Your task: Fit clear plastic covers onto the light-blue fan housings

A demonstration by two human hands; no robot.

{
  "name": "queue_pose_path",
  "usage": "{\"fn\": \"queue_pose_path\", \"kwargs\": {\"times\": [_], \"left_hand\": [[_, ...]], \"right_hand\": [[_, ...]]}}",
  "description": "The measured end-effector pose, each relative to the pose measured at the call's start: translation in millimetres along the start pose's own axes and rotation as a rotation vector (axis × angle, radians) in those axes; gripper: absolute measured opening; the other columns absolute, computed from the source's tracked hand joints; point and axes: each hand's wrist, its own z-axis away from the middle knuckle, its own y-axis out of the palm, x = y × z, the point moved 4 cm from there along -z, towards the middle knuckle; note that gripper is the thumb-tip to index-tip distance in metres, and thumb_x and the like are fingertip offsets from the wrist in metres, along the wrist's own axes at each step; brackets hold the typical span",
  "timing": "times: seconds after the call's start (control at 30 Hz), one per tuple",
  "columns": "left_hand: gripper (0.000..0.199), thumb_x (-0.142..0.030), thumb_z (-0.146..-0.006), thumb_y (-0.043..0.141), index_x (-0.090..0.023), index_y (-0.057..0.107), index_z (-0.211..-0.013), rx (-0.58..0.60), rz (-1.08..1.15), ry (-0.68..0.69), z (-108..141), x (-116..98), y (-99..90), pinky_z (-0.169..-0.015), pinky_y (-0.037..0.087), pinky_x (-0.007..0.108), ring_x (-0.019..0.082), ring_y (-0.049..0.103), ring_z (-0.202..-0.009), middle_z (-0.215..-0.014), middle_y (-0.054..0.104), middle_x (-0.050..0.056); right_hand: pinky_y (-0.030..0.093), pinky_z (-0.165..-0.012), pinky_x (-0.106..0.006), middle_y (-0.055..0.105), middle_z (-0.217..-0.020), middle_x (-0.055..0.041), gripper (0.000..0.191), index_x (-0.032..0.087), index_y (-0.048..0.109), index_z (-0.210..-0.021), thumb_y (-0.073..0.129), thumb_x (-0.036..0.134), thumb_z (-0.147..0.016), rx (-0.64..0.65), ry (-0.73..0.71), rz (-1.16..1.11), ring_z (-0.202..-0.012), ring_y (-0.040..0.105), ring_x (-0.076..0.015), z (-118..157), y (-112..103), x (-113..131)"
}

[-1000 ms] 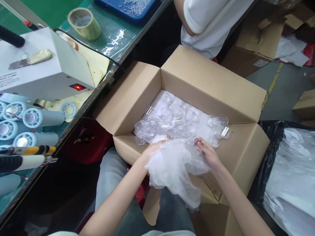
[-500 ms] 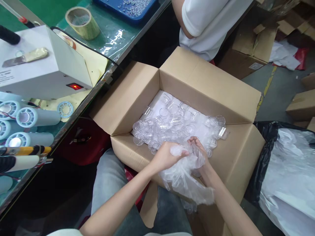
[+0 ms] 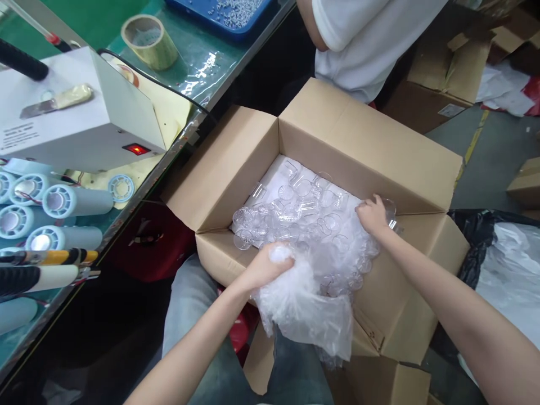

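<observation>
My left hand (image 3: 270,264) is closed around the gathered neck of a crumpled clear plastic bag (image 3: 312,320), which hangs over the near side of the open cardboard box (image 3: 240,163). Many small clear plastic cups (image 3: 289,211) lie loosely on a white sheet (image 3: 276,169) in the box, some upright and some on their sides. At the box's right side, my right hand (image 3: 373,216) reaches down among the cups with curled fingers. They appear to be around a cup there, though the fingertips are partly hidden.
Left, a green-topped bench (image 3: 189,79) holds a white device (image 3: 126,124) with a lit red switch, light-blue cylinders (image 3: 76,202), a tape roll (image 3: 149,42) and a blue tray (image 3: 253,28). A person in a white sleeve (image 3: 350,34) sits beyond. A black-lined bin (image 3: 470,242) stands right.
My right hand has left the bag and moved up and right to the cups at the box's right side. My left hand has drawn the bag slightly left. The view has shifted slightly.
</observation>
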Motion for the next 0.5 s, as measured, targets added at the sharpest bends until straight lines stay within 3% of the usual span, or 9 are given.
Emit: {"fn": "queue_pose_path", "kwargs": {"times": [0.07, 0.17, 0.33, 0.4, 0.5], "left_hand": [[0.006, -0.014, -0.069, 0.051, -0.016, 0.056, -0.073, -0.011, 0.008, -0.003, -0.3, -1.1, -5.0, -0.069, 0.048, 0.027, 0.017, 0.060, -0.072, -0.074, 0.065, 0.000], [0.018, -0.012, -0.066, 0.056, -0.017, 0.058, -0.083, -0.030, 0.010, 0.013, -2.0, -5.9, -3.4, -0.078, 0.048, 0.030, 0.018, 0.061, -0.081, -0.085, 0.067, 0.001], [0.056, -0.031, -0.067, 0.075, -0.023, 0.059, -0.120, 0.010, 0.053, 0.079, -9.8, -14.6, 30.6, -0.104, 0.039, 0.039, 0.027, 0.055, -0.119, -0.130, 0.061, 0.007], [0.046, -0.037, -0.070, 0.074, -0.023, 0.065, -0.113, -0.001, 0.055, 0.080, -13.5, -13.5, 42.8, -0.100, 0.042, 0.039, 0.028, 0.060, -0.113, -0.120, 0.067, 0.007], [0.016, -0.033, -0.076, 0.067, -0.019, 0.072, -0.082, -0.041, 0.044, 0.053, -16.4, -7.5, 48.6, -0.086, 0.047, 0.036, 0.026, 0.066, -0.089, -0.087, 0.074, 0.007]], "right_hand": [[0.041, -0.097, -0.045, 0.067, -0.096, -0.0050, 0.023, 0.015, 0.065, -0.085, 0.058, 0.036, -0.093, 0.011, -0.020, -0.026, -0.097, 0.061, -0.0202, 5.3, -3.2, 7.5], [0.042, -0.094, -0.045, 0.069, -0.088, -0.0046, 0.023, 0.016, 0.065, -0.079, 0.063, 0.037, -0.088, -0.011, -0.053, -0.121, -0.092, 0.062, -0.0217, 31.4, -10.3, 33.6], [0.048, -0.078, -0.038, 0.071, -0.086, -0.0053, 0.023, 0.024, 0.069, -0.081, 0.056, 0.042, -0.086, -0.026, -0.069, -0.407, -0.084, 0.064, -0.0257, 108.6, -4.0, 99.8], [0.047, -0.074, -0.036, 0.069, -0.081, -0.0040, 0.020, 0.025, 0.070, -0.080, 0.059, 0.040, -0.085, -0.033, -0.053, -0.510, -0.079, 0.062, -0.0243, 132.7, 3.8, 119.1], [0.046, -0.077, -0.035, 0.066, -0.078, -0.0032, 0.015, 0.027, 0.070, -0.077, 0.066, 0.040, -0.082, -0.066, 0.003, -0.645, -0.079, 0.059, -0.0234, 147.8, 13.5, 127.7]]}}
